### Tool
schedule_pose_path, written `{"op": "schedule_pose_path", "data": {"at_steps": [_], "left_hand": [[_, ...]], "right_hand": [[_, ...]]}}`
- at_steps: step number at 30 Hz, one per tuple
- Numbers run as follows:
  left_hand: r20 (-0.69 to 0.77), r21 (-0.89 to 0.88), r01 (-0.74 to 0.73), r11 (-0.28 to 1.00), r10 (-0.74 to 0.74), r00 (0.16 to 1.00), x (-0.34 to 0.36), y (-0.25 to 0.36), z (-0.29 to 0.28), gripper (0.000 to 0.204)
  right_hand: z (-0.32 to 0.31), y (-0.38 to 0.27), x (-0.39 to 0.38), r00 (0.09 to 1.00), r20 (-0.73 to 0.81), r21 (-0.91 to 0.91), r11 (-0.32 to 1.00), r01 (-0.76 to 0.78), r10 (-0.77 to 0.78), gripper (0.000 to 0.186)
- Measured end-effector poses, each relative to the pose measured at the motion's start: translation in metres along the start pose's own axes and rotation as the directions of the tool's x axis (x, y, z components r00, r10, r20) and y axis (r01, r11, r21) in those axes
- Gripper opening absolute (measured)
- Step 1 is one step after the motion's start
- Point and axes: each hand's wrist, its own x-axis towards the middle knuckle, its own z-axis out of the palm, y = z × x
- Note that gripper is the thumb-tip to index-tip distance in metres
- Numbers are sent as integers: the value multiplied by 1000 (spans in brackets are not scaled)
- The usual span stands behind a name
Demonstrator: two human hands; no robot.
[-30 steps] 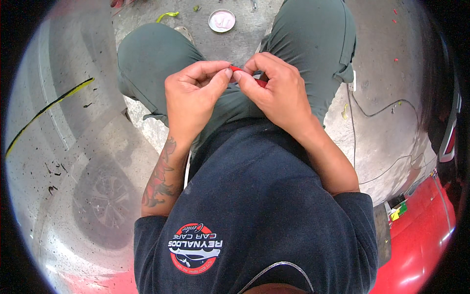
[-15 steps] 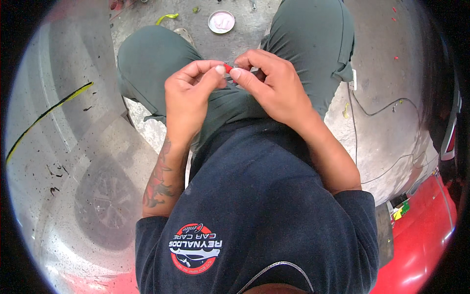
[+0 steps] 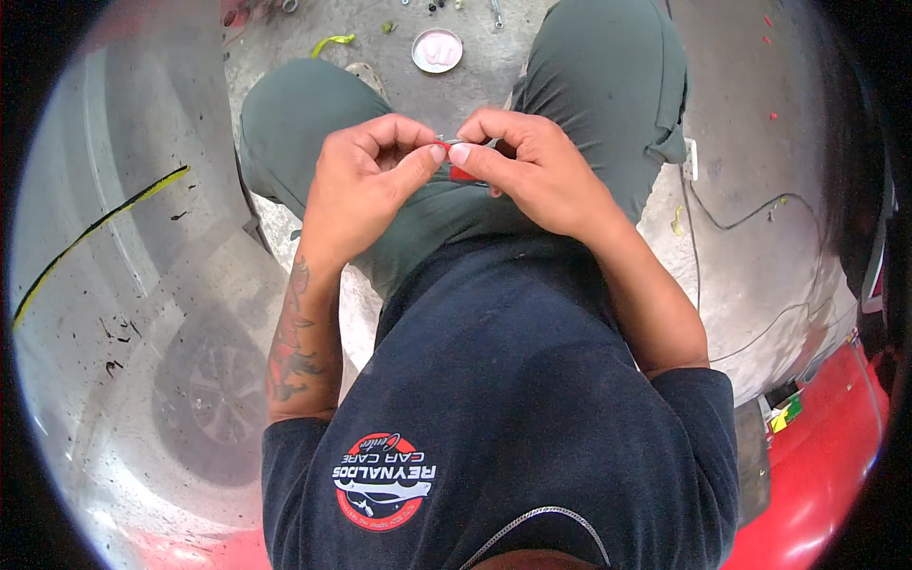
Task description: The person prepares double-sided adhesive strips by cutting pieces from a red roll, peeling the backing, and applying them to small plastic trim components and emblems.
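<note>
My left hand (image 3: pixel 369 180) and my right hand (image 3: pixel 537 173) meet over my lap, thumbs almost touching. Both are closed in a pinch on a small red piece (image 3: pixel 462 174), which shows between the thumb tips and again below my right thumb. Its kind is too small and too covered to make out. A thin greyish edge shows just above the fingertips. Most of the fingers of my right hand are curled behind the piece. Beyond the hands, on the floor between my knees, stands a round shallow dish (image 3: pixel 419 61) with pale pink stuff in it.
A yellow-green strip (image 3: pixel 332 42) and a wrench-like metal tool (image 3: pixel 497 13) lie on the far floor. At the left is a shiny silver panel with a black-and-yellow strip (image 3: pixel 104 220). Dark cables (image 3: pixel 736 226) trail across the right floor, near a red glossy surface (image 3: pixel 817 446).
Both hands have come slightly nearer and closer together. More of the red piece now shows below my right thumb. The view has shifted a little.
</note>
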Motion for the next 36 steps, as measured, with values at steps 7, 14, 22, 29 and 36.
{"op": "schedule_pose_path", "data": {"at_steps": [7,14,22,29,36], "left_hand": [[18,219,-54,974,52,998,-2,10,-2,12],[-179,437,-96,894,191,965,-17,19,-15,6],[-377,342,123,932,16,926,-36,24,-45,9],[-467,105,263,959,-186,865,-12,42,-26,8],[-432,48,401,915,-342,834,-1,47,-11,11]], "right_hand": [[-2,-5,-5,998,6,-131,990,59,-59,24],[32,12,10,928,-136,-202,927,317,-347,27],[-65,-30,19,501,-297,-574,571,587,-813,17],[-180,314,110,430,-880,-158,731,-664,202,39],[-220,392,96,618,-761,-436,551,-712,198,37]]}}
